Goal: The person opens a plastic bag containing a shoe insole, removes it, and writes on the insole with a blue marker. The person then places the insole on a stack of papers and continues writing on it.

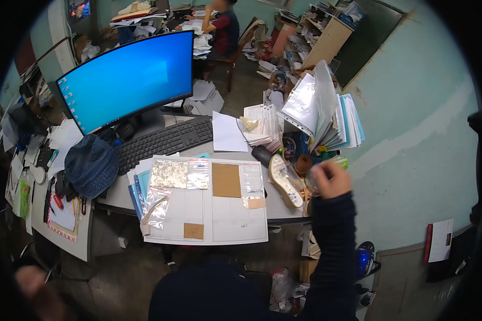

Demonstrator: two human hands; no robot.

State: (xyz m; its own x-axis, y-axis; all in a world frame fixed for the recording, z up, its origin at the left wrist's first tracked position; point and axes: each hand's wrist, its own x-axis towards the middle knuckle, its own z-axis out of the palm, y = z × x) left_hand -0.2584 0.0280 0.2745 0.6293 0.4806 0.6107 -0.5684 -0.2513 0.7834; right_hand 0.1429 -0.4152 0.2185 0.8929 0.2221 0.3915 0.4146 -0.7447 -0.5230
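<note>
My right hand (332, 179) is raised over the right end of the desk, its fingers curled closed around a small, roundish, see-through thing (311, 183) that is partly hidden. Just left of it lies a pale wedge sandal (285, 179), and a brown roll (303, 163) stands behind. Far off at the lower left, my left hand (33, 282) hangs away from the desk; it is dark and smeared, so its fingers do not show. A white sheet (187, 208) at the desk's front edge carries brown swatches (226, 180) and clear bags (168, 174) of small pieces.
Behind the sheet are a black keyboard (166, 140) and a curved monitor (128, 80). A blue denim hat (92, 166) sits at the left. Stacked papers and folders (326, 115) rise at the back right, near the wall. Another person (222, 29) sits at a far desk.
</note>
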